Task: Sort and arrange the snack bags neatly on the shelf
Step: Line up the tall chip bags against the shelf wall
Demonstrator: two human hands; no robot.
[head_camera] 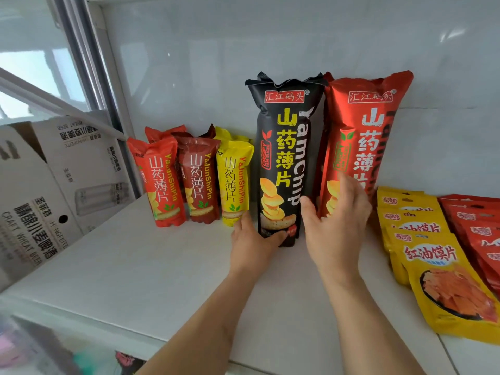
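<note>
A tall black yam chip bag (284, 147) stands upright on the white shelf (135, 266). My left hand (251, 239) grips its lower left corner, thumb across the front. My right hand (335, 220) lies with straight fingers against the bag's right side and the tall red yam chip bag (362, 131) beside it. To the left stand small bags in a row: red (159, 182), dark red (200, 180) and yellow (234, 180), with more behind them. On the right lie overlapping yellow flat packs (433, 266) and red flat packs (479, 234).
A white beer carton (48, 190) leans at the shelf's left end under a window frame (94, 63). A white tiled wall (270, 44) backs the shelf. The shelf's front edge runs across the lower left.
</note>
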